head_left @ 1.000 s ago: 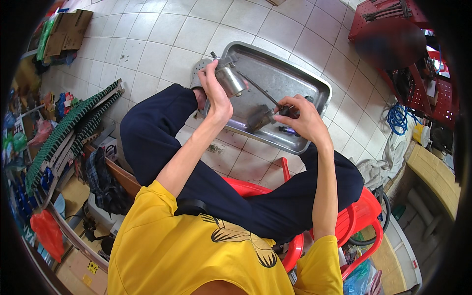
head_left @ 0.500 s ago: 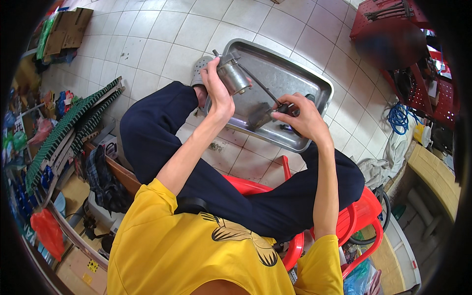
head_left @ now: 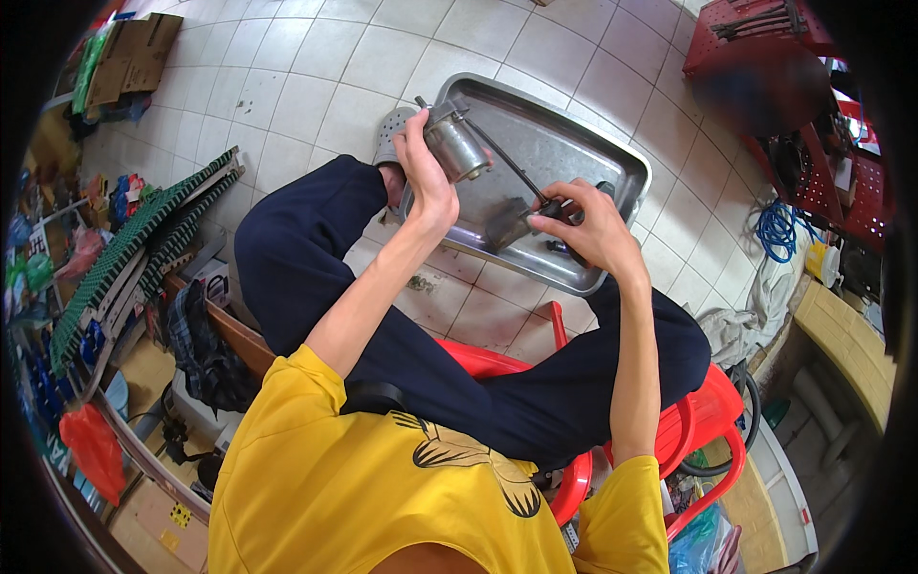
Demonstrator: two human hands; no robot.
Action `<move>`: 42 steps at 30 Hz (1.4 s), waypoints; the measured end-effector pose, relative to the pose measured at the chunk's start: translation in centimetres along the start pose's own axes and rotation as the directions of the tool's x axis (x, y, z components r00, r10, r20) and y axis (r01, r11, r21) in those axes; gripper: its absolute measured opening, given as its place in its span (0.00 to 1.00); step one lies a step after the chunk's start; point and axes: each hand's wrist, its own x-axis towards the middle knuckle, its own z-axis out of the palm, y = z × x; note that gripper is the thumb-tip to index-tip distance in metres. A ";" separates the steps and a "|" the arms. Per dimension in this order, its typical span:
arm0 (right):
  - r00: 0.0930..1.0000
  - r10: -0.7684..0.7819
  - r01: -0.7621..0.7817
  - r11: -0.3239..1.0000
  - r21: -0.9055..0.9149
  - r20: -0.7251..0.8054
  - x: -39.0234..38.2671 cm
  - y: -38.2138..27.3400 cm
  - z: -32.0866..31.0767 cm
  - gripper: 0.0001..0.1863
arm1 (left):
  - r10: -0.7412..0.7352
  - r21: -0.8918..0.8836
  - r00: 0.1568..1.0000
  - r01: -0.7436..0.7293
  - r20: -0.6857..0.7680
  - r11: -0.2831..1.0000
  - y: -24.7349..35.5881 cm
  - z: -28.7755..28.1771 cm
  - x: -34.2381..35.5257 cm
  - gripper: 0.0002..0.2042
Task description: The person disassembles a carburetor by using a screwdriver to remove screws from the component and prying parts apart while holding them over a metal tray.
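Note:
My left hand [head_left: 426, 177] is closed round a silver metal cylinder [head_left: 457, 148], which looks like a small electric motor with a short stud at its upper end. It is held tilted above the left part of a shallow steel tray [head_left: 574, 143]. My right hand [head_left: 595, 230] grips the dark handle of a screwdriver [head_left: 516, 170]. The long thin shaft slants up and left to the upper end of the cylinder; its tip is hard to see. Just left of my right fingers, a dark block-like part [head_left: 507, 223] sits in the tray, its kind unclear.
Under the tray is a white tiled floor [head_left: 296, 105]. A red plastic chair [head_left: 703, 421] stands at the lower right, and a red pegboard rack [head_left: 856, 206] with a blue coiled cord [head_left: 776, 230] farther right. Green-and-black slatted pieces [head_left: 143, 258] lean among clutter at left.

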 end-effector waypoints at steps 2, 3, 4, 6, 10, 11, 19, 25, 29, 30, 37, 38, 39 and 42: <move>1.000 -0.003 0.003 1.000 0.003 0.001 -0.1 -0.1 0.0 0.19 | -0.004 -0.010 1.000 0.004 0.003 1.000 0.1 0.1 0.0 0.25; 1.000 -0.005 0.005 1.000 0.003 0.002 -0.1 -0.2 0.0 0.19 | -0.001 -0.007 1.000 0.001 0.021 1.000 0.1 0.1 -0.2 0.25; 1.000 -0.007 0.007 1.000 0.000 -0.003 -0.1 -0.1 0.0 0.19 | 0.000 -0.005 0.999 0.000 0.041 1.000 0.5 0.4 -0.5 0.25; 1.000 -0.012 0.011 1.000 -0.006 -0.012 -0.2 0.2 0.1 0.19 | 0.002 -0.003 0.999 -0.001 0.050 1.000 0.6 0.7 -0.8 0.25; 1.000 -0.013 0.013 1.000 -0.020 -0.012 -0.2 -0.1 0.2 0.19 | 0.026 -0.003 0.999 -0.026 -0.021 1.000 0.1 0.4 -0.2 0.25; 1.000 -0.006 0.006 1.000 -0.017 -0.004 -0.2 -0.3 0.1 0.20 | 0.036 -0.001 0.998 -0.036 -0.046 0.999 -0.1 0.2 0.0 0.25; 0.999 0.012 -0.015 0.999 0.050 0.044 -0.1 -0.2 0.3 0.24 | 0.018 -0.011 0.999 -0.018 -0.037 1.000 0.2 0.2 -0.2 0.28; 0.998 -0.008 0.004 0.999 0.055 0.062 -0.1 -0.4 0.5 0.26 | 0.012 -0.020 0.998 -0.013 -0.055 1.000 0.0 -0.4 0.4 0.29; 0.998 -0.008 0.005 0.998 0.062 0.061 -0.1 -0.2 0.5 0.25 | 0.013 -0.022 0.998 -0.014 -0.063 1.000 -0.1 -0.4 0.4 0.29; 0.998 -0.008 0.004 0.998 0.067 0.062 -0.1 -0.2 0.5 0.25 | 0.022 -0.012 0.997 -0.023 -0.071 1.000 -0.1 -0.4 0.5 0.29; 0.999 -0.034 0.035 0.999 0.024 -0.029 -0.5 -1.0 0.5 0.22 | 0.032 0.034 0.996 -0.029 -0.086 0.999 0.3 -0.2 0.2 0.31; 0.996 -0.055 0.054 0.998 -0.010 -0.068 -0.6 -1.3 0.6 0.21 | 0.037 0.041 0.995 -0.034 -0.096 0.999 0.4 -0.1 0.1 0.31; 0.991 -0.077 0.072 0.996 -0.045 -0.106 -0.7 -1.5 0.8 0.20 | 0.031 0.047 0.995 -0.027 -0.091 0.999 0.5 0.0 0.0 0.30; 0.957 -0.127 0.117 0.992 -0.053 -0.259 -1.0 -1.7 1.9 0.18 | 0.008 0.058 0.997 -0.004 -0.071 0.998 0.7 -0.2 0.0 0.30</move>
